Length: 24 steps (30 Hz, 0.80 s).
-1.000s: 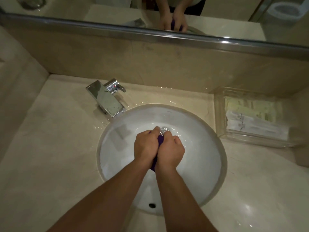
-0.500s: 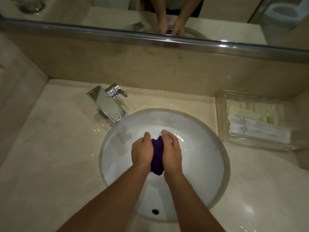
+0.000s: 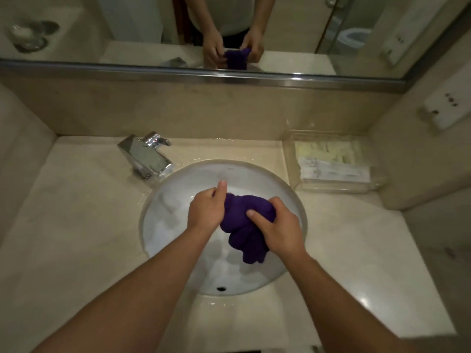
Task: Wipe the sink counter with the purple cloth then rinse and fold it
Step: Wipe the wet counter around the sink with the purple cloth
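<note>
Gripping bunched purple cloth [image 3: 242, 225]: left hand [image 3: 207, 211], right hand [image 3: 280, 226], both hands inside sink [image 3: 163, 225] rim; faucet [image 3: 146, 155] well apart, back-left.

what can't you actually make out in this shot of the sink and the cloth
Head view, the only one:
- Purple cloth: its edges and corners, lost in the bunch that the left hand and right hand grip.
- Sink: the bowl's bottom, covered by cloth and hands.
- Packets in the clear tray: print too small and blurred.
- Faucet: spout opening faces down, out of sight.
</note>
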Each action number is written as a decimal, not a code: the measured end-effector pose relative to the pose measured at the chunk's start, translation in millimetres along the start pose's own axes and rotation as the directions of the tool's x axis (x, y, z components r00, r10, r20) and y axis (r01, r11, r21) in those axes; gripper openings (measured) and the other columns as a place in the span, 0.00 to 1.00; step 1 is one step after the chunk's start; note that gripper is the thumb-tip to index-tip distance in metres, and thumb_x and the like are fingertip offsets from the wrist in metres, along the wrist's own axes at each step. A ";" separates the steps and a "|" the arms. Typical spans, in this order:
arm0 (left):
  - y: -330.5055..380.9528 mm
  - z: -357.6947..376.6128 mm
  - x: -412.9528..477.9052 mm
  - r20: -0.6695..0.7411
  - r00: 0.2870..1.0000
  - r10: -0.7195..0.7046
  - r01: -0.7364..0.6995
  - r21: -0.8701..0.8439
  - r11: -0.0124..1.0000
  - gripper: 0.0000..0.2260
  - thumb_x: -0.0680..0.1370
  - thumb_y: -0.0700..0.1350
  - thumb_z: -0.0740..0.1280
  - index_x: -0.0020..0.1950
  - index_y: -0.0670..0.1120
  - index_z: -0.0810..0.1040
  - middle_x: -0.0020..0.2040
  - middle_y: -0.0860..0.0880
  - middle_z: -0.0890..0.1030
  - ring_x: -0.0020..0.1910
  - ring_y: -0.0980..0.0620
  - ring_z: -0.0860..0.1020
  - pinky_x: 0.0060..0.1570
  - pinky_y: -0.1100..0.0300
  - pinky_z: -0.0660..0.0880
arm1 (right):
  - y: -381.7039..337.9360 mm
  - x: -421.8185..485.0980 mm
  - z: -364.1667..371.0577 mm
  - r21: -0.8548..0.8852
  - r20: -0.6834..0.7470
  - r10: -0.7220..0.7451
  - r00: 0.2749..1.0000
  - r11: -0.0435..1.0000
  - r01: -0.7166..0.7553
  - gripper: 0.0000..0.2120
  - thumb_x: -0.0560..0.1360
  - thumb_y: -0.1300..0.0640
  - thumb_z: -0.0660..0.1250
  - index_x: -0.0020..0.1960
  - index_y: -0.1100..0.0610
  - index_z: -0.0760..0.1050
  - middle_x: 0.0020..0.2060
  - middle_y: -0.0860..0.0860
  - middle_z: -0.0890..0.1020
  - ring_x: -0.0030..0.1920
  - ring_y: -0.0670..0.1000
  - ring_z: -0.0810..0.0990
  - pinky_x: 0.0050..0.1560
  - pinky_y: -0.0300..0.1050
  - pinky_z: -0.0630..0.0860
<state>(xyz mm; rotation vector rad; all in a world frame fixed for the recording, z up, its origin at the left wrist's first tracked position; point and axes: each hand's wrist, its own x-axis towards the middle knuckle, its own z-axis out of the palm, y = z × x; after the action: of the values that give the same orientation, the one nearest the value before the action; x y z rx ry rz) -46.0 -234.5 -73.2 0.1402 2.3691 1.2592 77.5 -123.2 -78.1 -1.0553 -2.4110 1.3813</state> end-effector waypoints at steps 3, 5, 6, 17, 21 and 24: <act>16.1 0.5 -29.5 -0.167 0.979 0.117 -0.109 0.054 0.993 0.27 0.82 0.60 0.56 0.29 0.46 0.65 0.27 0.50 0.70 0.30 0.49 0.70 0.32 0.53 0.63 | -3.7 3.3 -49.3 -0.194 0.207 -0.109 0.972 0.970 0.150 0.11 0.71 0.48 0.76 0.49 0.50 0.78 0.43 0.48 0.80 0.43 0.46 0.78 0.44 0.40 0.73; 21.1 1.0 -46.0 -0.199 0.966 0.164 -0.154 0.067 0.986 0.27 0.81 0.62 0.56 0.30 0.44 0.66 0.27 0.49 0.71 0.30 0.49 0.71 0.32 0.53 0.65 | -7.3 0.0 -83.1 -0.224 0.363 -0.087 0.928 0.958 0.177 0.10 0.71 0.52 0.76 0.50 0.49 0.79 0.44 0.48 0.81 0.44 0.48 0.80 0.47 0.44 0.76; 21.4 1.0 -53.8 -0.164 0.966 0.202 -0.189 0.091 0.978 0.27 0.80 0.63 0.58 0.31 0.44 0.69 0.28 0.48 0.73 0.31 0.49 0.73 0.33 0.52 0.68 | -7.7 -3.2 -98.3 -0.217 0.409 -0.069 0.910 0.961 0.170 0.10 0.70 0.53 0.77 0.49 0.48 0.80 0.43 0.47 0.82 0.43 0.47 0.80 0.47 0.46 0.78; 24.7 69.5 -181.3 0.328 0.920 0.214 -0.155 -0.196 0.968 0.14 0.70 0.46 0.78 0.54 0.50 0.82 0.47 0.53 0.84 0.46 0.57 0.83 0.44 0.64 0.79 | 75.2 -68.4 -226.3 0.038 0.587 -0.028 0.809 0.999 0.007 0.11 0.76 0.49 0.72 0.45 0.58 0.82 0.37 0.50 0.83 0.38 0.48 0.80 0.38 0.42 0.76; 21.5 121.8 -181.3 0.140 0.978 0.155 -0.148 -0.058 0.987 0.17 0.73 0.51 0.76 0.59 0.52 0.79 0.53 0.55 0.82 0.53 0.53 0.81 0.50 0.62 0.76 | 117.0 -51.2 -231.1 -0.249 0.301 -0.072 0.951 0.957 0.151 0.07 0.75 0.47 0.72 0.52 0.47 0.83 0.45 0.45 0.84 0.48 0.47 0.82 0.47 0.40 0.74; -0.9 151.9 -167.5 0.065 0.983 0.174 -0.185 0.418 0.889 0.26 0.76 0.57 0.70 0.72 0.54 0.69 0.68 0.49 0.74 0.67 0.47 0.71 0.65 0.52 0.70 | 149.6 -48.2 -216.7 -0.460 0.107 -0.149 0.983 0.869 0.181 0.13 0.78 0.52 0.67 0.62 0.49 0.78 0.59 0.49 0.79 0.59 0.51 0.76 0.57 0.41 0.70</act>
<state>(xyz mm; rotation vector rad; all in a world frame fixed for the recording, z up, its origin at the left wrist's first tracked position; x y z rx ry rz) 169.6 -168.4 -89.9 0.5187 2.6215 0.7871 287.4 42.7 -69.1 -0.8669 -2.8924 0.8033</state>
